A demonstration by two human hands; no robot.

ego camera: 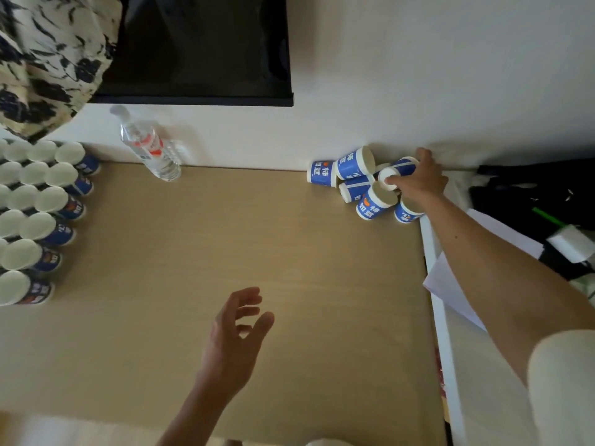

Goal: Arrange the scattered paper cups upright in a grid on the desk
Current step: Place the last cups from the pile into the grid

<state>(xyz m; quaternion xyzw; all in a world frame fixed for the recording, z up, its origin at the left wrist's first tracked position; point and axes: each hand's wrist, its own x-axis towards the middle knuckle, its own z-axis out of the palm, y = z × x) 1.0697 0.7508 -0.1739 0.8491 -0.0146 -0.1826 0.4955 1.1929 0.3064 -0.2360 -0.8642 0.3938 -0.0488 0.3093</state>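
A heap of several blue-and-white paper cups (pixel 354 178) lies jumbled at the desk's far right corner against the wall. My right hand (pixel 418 181) reaches into the heap and grips one cup (pixel 397 173) lying on its side, its white base facing me. My left hand (pixel 238 329) hovers over the middle of the tan desk (pixel 225 236) with fingers relaxed and holds nothing. At the left edge, several upright cups (pixel 38 217) stand in tight rows forming a grid.
A clear water bottle (pixel 151 149) stands at the back of the desk left of centre. A dark screen (pixel 199 46) hangs on the wall above. White papers (pixel 450 284) and black items (pixel 531 191) lie right of the desk. Patterned fabric (pixel 45 59) hangs at top left.
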